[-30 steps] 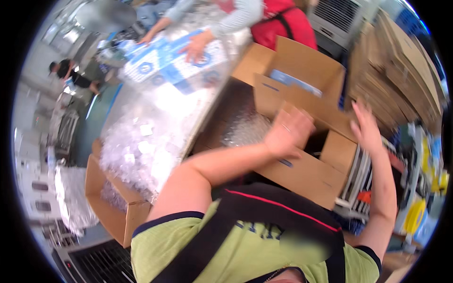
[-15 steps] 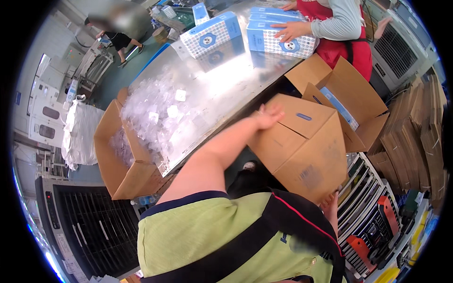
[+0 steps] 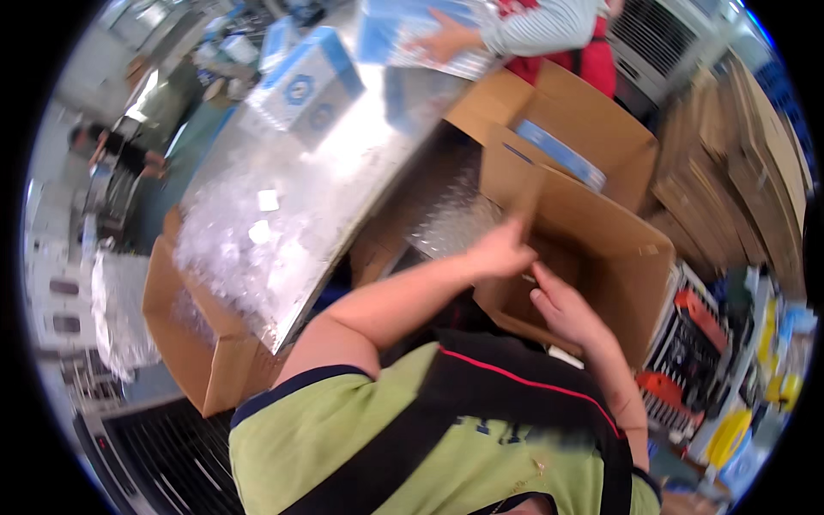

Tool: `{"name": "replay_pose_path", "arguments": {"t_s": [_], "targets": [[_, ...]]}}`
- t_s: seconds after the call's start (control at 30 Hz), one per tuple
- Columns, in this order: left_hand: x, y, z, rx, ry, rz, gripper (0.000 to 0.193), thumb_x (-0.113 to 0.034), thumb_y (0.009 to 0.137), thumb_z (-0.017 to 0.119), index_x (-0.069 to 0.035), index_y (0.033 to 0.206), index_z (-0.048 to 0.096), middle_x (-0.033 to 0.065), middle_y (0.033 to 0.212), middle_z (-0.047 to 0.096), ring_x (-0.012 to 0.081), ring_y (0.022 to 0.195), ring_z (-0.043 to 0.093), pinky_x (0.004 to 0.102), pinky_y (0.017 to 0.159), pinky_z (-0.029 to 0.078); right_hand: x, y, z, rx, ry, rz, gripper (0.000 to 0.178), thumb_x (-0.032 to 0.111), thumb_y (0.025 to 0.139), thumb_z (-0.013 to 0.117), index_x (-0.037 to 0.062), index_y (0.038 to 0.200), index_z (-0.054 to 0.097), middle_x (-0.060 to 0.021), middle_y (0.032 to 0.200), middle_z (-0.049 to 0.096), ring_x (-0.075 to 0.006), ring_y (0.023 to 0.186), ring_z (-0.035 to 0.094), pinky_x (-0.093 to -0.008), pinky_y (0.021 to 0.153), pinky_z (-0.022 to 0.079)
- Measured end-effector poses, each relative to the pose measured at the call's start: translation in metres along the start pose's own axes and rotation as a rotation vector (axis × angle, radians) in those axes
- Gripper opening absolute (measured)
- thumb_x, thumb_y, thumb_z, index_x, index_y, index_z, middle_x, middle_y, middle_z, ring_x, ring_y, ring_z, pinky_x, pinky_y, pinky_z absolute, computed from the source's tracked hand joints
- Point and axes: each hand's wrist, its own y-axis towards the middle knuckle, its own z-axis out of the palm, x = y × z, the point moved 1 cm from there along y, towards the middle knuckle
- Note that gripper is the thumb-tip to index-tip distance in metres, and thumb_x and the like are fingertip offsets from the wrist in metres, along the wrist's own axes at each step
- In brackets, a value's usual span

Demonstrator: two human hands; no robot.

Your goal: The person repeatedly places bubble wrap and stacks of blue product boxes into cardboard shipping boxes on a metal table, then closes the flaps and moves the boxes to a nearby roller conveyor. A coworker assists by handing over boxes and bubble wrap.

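An open cardboard box (image 3: 622, 219) stands in front of me, its opening turned up toward me and its inside in shadow. At its left edge my left hand (image 3: 502, 251) is curled on the narrow upright flap (image 3: 527, 196), somewhat smeared by motion. Over the opening reaches my right hand (image 3: 565, 311), fingers stretched and thumb apart, holding nothing. The fingertips of both hands come close together. Just beyond is a second open cardboard box (image 3: 592, 107) with a blue-and-white carton (image 3: 560, 154) inside.
On the metal table (image 3: 343, 184) lie a heap of clear plastic pieces (image 3: 232, 236) and a blue-and-white carton (image 3: 305, 77). A co-worker's hand (image 3: 451, 39) rests by more cartons. Flattened cardboard (image 3: 730, 163) leans at the right; another open box (image 3: 193, 318) stands left.
The box has been turned from its closed side to its open side. My right hand has come up from its lower corner to over the opening. The view has shifted right.
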Motion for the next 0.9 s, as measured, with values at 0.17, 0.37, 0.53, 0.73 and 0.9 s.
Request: {"name": "replay_pose_path", "arguments": {"t_s": [0.17,0.37,0.53,0.73,0.9], "targets": [[0.158,0.03,-0.063,0.022,-0.29,-0.032,0.037,-0.02,0.089,0.061,-0.008,0.123,0.054,0.0178,0.11,0.063,0.0277,0.096,0.064,0.0376,0.08,0.052,-0.087,-0.113,-0.066,-0.212,-1.028,0.7,0.096,0.048,0.085,0.062,-0.0162,0.144,0.022,-0.0294,0.156,0.014,-0.041,0.147,0.01,-0.0448,0.12,0.013],[0.257,0.072,0.032,-0.165,0.519,-0.499,0.048,-0.052,0.1,0.031,-0.03,0.14,0.047,0.0192,0.137,0.048,0.0413,0.117,0.055,0.0511,0.099,0.043,-0.213,-0.078,0.051,-0.443,0.226,0.615,0.079,0.038,0.1,0.048,-0.0068,0.15,0.007,-0.0243,0.157,0.015,-0.03,0.148,0.011,-0.0331,0.118,0.014],[0.221,0.062,-0.048,-0.033,0.049,-0.236,0.059,-0.053,0.098,0.041,-0.007,0.13,0.058,0.0203,0.122,0.063,0.0378,0.115,0.058,0.0418,0.1,0.044,-0.181,-0.014,0.056,-0.685,0.017,0.563,0.077,0.034,0.098,0.05,-0.0019,0.152,0.008,-0.0285,0.147,0.036,-0.0401,0.135,0.039,-0.0406,0.11,0.033],[0.23,0.01,-0.315,-0.744,0.395,0.094,0.067,-0.044,0.084,0.07,-0.002,0.134,0.052,0.0233,0.13,0.055,0.0371,0.124,0.05,0.0422,0.106,0.039,-0.148,0.105,0.086,-0.422,-0.358,0.512,0.083,0.045,0.092,0.057,-0.0055,0.148,0.022,-0.0309,0.132,0.051,-0.0412,0.123,0.052,-0.0444,0.103,0.041],[0.318,0.018,-0.529,-1.378,0.751,-0.269,0.079,-0.057,0.084,0.063,0.0,0.137,0.047,0.0262,0.135,0.047,0.0442,0.129,0.039,0.0508,0.108,0.031,0.031,0.186,-0.002,-0.011,-0.736,0.837,0.054,0.044,0.084,0.067,-0.0016,0.112,0.064,-0.0192,0.099,0.069,-0.0344,0.093,0.066,-0.0443,0.083,0.052]]}}
